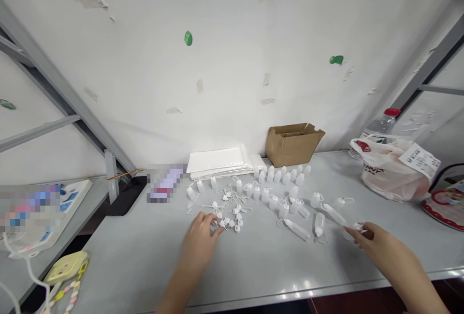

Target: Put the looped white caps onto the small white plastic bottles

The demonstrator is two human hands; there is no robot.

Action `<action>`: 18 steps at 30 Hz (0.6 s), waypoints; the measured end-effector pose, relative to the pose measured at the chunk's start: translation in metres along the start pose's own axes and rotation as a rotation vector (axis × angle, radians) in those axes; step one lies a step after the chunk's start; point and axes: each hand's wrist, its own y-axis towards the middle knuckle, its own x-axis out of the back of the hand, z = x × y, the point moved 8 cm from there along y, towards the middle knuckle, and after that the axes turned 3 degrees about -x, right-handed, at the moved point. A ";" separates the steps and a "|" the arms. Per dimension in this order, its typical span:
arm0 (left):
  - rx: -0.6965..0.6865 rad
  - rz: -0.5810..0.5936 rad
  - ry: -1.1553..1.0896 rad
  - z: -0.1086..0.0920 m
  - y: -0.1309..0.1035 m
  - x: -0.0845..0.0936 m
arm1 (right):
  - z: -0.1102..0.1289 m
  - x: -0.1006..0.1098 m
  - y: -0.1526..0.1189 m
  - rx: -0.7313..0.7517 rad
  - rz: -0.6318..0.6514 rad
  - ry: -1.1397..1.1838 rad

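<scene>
The left hand point(198, 232) extends over the bench's point(137, 261) front edge, thumb and fingertips drawn close at the loose white caps point(227, 221) mid-bench; whether they grip one, I cannot tell. Rightward, small white bottles point(273, 203) stand or lie, the farthest upright ones near the back edge. Toward the front right corner, the right hand point(379, 242) pinches another small bottle point(356, 227).

Left grip point(199, 235) beside white caps point(232, 224)

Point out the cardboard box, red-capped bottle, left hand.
Cardboard box point(292, 151): head view, front wall.
Red-capped bottle point(383, 124): head view, clear upper body.
Left hand point(200, 231): head view, back of the hand.
</scene>
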 end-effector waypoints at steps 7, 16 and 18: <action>-0.003 -0.010 -0.021 -0.005 0.000 0.002 | 0.012 -0.003 -0.002 -0.034 0.082 0.108; -0.003 -0.012 -0.017 -0.005 -0.003 0.002 | 0.047 -0.011 0.003 0.030 0.069 0.069; -0.003 -0.015 -0.007 -0.005 -0.003 0.002 | 0.050 -0.011 0.003 0.023 0.052 0.056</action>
